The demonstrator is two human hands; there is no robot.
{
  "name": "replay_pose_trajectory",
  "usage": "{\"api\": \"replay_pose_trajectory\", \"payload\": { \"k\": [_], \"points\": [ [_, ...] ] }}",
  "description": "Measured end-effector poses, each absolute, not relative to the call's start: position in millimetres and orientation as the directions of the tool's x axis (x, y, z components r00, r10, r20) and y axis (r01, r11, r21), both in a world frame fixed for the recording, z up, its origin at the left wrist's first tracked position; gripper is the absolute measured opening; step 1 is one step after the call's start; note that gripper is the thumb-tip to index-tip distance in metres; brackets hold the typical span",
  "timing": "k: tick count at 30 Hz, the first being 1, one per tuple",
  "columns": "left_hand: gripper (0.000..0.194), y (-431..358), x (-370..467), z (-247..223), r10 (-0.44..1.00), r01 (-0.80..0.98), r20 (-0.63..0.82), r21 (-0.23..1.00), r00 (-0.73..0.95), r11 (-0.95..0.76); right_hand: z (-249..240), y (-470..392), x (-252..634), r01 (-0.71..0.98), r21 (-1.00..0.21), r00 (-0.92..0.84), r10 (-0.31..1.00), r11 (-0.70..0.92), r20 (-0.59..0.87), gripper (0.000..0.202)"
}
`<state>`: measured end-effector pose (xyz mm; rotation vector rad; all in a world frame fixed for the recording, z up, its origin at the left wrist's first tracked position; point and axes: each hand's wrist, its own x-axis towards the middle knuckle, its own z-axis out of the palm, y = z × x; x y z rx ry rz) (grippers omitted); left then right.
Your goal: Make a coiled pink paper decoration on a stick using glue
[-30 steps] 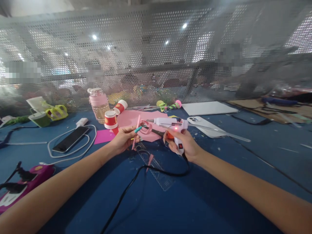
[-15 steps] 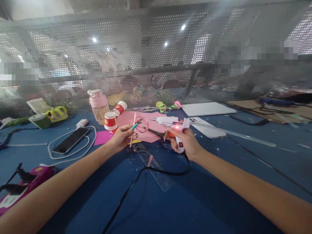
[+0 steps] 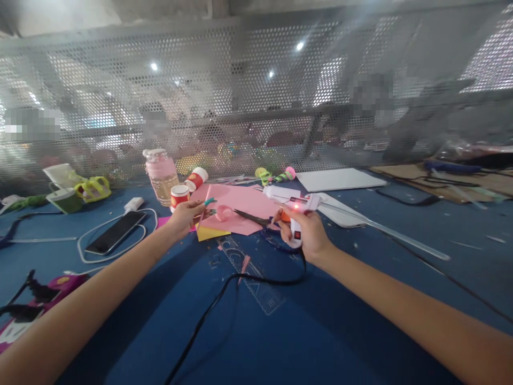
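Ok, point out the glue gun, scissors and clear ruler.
glue gun (image 3: 284,193): head view, white barrel
scissors (image 3: 252,216): head view, dark blades
clear ruler (image 3: 262,293): head view, its lower half

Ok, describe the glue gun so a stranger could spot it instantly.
On the blue table, find the big pink paper. By its right edge, the right hand holds the glue gun: white, with a glowing red light its neighbours lack.
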<state>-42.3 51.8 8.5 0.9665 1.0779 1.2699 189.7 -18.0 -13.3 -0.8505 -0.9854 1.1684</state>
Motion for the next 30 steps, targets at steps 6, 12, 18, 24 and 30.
{"api": "replay_pose_trajectory", "payload": {
  "k": [6,12,18,24,30],
  "points": [
    [0.01,48.8,-39.2,13.0,0.989,-0.283,0.037,0.956,-0.142,-0.076,-13.3,-18.2,189.0,-0.348,-0.917,0.092,0.98,0.198,0.176,0.021],
    [0.015,20.0,-13.2,-1.1,0.992,-0.403,-0.043,0.911,0.117,0.087,-12.4,-20.1,188.5,-0.346,-0.917,0.058,0.98,0.199,0.19,0.022],
    [0.014,10.1,-5.3,-15.4,0.972,-0.435,-0.11,0.879,0.207,0.193,-8.6,-26.8,187.6,-0.157,-0.945,0.055,0.958,0.287,0.282,0.027],
    [0.018,11.4,-8.1,-18.8,0.956,-0.376,-0.016,0.917,0.294,0.131,-7.4,-31.9,186.7,0.061,-0.894,0.107,0.888,0.443,0.448,0.022],
    [0.027,8.6,-6.5,-21.3,0.94,-0.28,-0.04,0.95,0.338,0.141,-12.4,-31.7,186.5,0.14,-0.88,0.089,0.879,0.454,0.468,0.02]
  ]
}}
